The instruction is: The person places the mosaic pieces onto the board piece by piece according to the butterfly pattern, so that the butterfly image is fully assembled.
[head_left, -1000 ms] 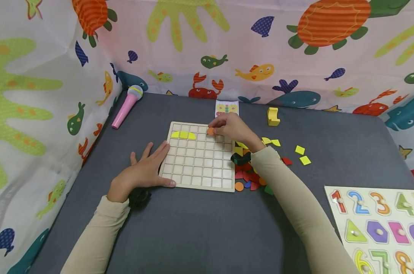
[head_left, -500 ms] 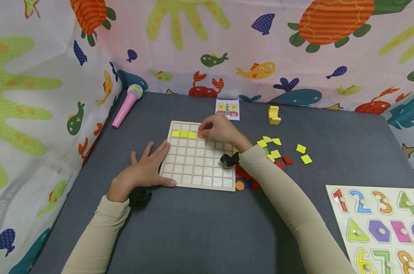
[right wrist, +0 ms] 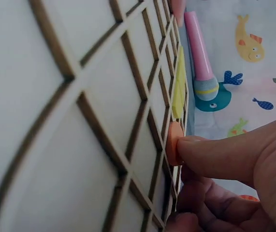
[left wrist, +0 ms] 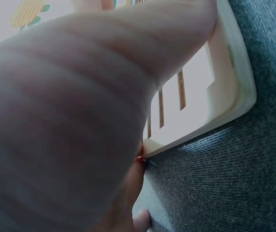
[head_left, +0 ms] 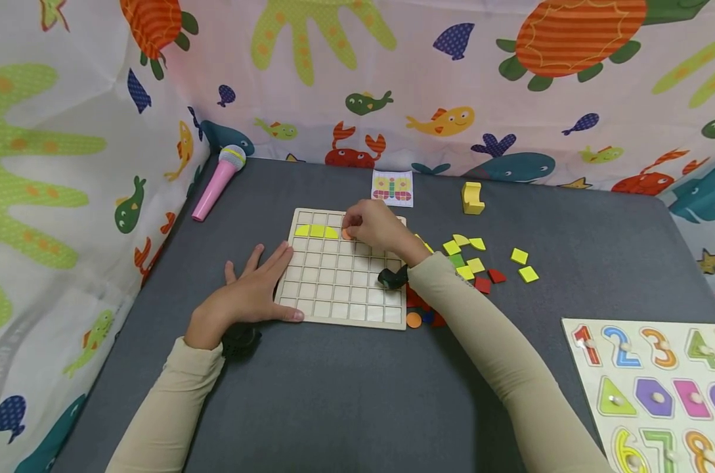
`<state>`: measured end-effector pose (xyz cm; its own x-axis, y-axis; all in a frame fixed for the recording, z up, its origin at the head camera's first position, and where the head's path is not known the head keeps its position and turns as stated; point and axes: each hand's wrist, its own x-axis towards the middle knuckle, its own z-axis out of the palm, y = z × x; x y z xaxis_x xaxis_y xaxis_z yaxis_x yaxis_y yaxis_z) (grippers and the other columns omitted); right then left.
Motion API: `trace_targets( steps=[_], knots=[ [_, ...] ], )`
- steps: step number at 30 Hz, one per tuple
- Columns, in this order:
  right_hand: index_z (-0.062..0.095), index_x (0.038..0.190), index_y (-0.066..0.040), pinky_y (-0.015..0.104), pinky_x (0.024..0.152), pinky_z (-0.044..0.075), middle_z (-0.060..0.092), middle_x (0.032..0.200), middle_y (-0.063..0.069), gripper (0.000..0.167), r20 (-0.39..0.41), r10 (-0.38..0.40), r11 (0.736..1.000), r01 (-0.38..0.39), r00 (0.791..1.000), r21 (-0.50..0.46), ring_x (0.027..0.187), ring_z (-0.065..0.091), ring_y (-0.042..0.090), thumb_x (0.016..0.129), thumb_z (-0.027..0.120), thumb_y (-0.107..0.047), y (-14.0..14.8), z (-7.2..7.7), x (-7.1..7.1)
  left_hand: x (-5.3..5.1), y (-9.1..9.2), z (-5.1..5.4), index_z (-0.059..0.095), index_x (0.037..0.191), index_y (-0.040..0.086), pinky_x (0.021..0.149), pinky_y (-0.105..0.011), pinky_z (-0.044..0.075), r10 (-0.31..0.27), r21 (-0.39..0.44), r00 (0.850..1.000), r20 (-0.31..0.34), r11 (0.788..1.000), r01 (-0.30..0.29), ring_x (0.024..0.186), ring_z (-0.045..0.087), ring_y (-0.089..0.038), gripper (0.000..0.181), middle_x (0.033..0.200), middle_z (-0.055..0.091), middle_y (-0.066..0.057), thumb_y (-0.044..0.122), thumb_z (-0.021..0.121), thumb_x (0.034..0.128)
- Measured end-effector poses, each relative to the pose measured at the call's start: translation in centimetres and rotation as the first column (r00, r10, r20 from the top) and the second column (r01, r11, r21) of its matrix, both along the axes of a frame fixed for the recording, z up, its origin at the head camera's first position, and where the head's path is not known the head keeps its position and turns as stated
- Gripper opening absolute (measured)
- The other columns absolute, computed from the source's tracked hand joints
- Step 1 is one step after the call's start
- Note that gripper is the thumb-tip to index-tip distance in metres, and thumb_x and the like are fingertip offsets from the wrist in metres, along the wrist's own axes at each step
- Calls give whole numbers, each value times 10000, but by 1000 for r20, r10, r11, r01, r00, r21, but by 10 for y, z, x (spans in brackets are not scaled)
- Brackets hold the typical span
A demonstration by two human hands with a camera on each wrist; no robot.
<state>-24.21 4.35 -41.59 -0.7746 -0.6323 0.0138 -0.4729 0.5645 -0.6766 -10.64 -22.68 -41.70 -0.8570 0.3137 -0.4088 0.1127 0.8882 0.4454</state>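
A wooden grid board lies on the dark table. In its second row sit yellow pieces, side by side near the left edge. The left hand rests along the board's left edge, fingers spread; the left wrist view shows its thumb side over the board's corner. Between thumb and fingers the right hand pinches an orange round piece, held at a cell just right of the yellow ones. In the right wrist view the disc stands tilted against the grid; whether it is seated cannot be told.
Loose yellow, red and green pieces lie right of the board, partly under the right forearm. A picture card and a yellow block are behind. A pink microphone lies back left, a number puzzle front right.
The right hand has moved left along the board with the orange piece, to beside the yellow pieces, uncovering the picture card. The left hand has stayed in place.
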Motion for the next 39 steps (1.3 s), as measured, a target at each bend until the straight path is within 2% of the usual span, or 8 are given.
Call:
trace_targets(
  steps=[7, 13, 18, 28, 34, 39],
  knots=[
    [815, 1007, -6, 360, 756, 511, 760, 913, 103, 94, -21, 0, 1000, 1, 1000, 11, 818, 649, 244, 988, 723, -15, 2, -1, 3, -1, 3, -1, 61, 1738, 153, 1087, -859, -114, -6, 3, 1000, -5, 1000, 6, 1607, -108, -482, 1317, 1804, -5, -78, 683, 843, 821],
    [790, 1111, -1, 388, 817, 539, 761, 1008, 110, 141, -5, -33, 999, 33, 999, 1, 902, 667, 246, 1019, 710, -73, 16, 2, 6, 0, 3, 1, 65, 1738, 150, 1086, -855, -122, -2, 10, 1000, -5, 1000, 2, 1607, -118, -477, 1319, 1804, -8, -78, 672, 852, 817],
    [779, 1144, 24, 419, 871, 560, 759, 1039, 129, 168, -14, -33, 999, 33, 999, -21, 941, 678, 264, 1020, 706, -64, 37, 5, 7, 1, 2, 0, 63, 1738, 150, 1083, -852, -134, -2, 13, 1000, -8, 1000, 2, 1607, -132, -469, 1326, 1804, -10, -74, 676, 854, 812],
    [762, 1223, 21, 466, 925, 562, 745, 1122, 147, 227, 27, -107, 994, 107, 994, -2, 1009, 674, 287, 1021, 715, -73, 92, 20, 17, 2, -1, 0, 58, 1738, 151, 1086, -851, -129, -2, 14, 1000, -2, 1000, 2, 1603, -127, -484, 1318, 1804, -13, -82, 675, 846, 820],
    [730, 1277, 29, 517, 1000, 546, 728, 1215, 188, 275, 77, -110, 993, 107, 991, 39, 1095, 676, 328, 1018, 718, -60, 126, 20, 18, 0, -3, -1, 54, 1737, 150, 1081, -851, -140, -7, 11, 1000, -5, 1000, 7, 1601, -133, -489, 1323, 1804, -20, -82, 681, 844, 818],
    [726, 1303, 12, 510, 988, 547, 722, 1212, 174, 307, 107, -149, 986, 139, 983, 95, 1090, 660, 318, 1005, 737, -63, 142, 16, 20, 1, -1, -1, 59, 1736, 140, 1080, -856, -129, -12, 8, 1000, -9, 1000, 12, 1599, -123, -501, 1320, 1802, -8, -99, 673, 846, 820]
  ],
)
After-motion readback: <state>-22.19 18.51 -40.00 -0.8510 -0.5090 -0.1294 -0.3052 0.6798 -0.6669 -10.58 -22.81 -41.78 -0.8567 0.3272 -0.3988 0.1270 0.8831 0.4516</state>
